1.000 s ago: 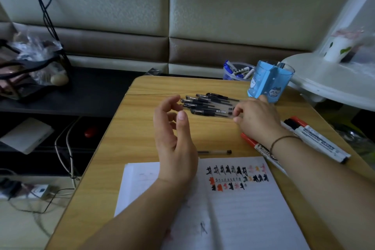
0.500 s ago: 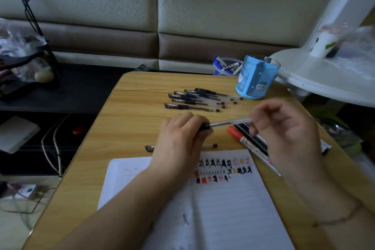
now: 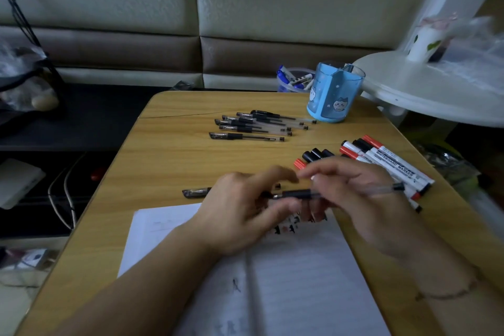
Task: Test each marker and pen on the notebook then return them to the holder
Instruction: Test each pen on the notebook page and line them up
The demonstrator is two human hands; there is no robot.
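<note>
My right hand grips a clear pen with a black grip level above the top of the open notebook. My left hand pinches the pen's dark cap at its tip end; motion blur hides whether the cap is off. Another capped pen lies on the table, partly hidden behind my left hand. Several black pens lie in a row farther back. The blue cat-print holder stands at the far right corner. Red and black whiteboard markers lie to the right.
The wooden table ends close on the left, with a dark shelf and cables below. A white round side table with a cup stands at the right. A clear tub of blue markers sits behind the holder.
Both hands have come lower and nearer with the pen, from above the table to over the notebook's top edge. The markers on the right are now uncovered.
</note>
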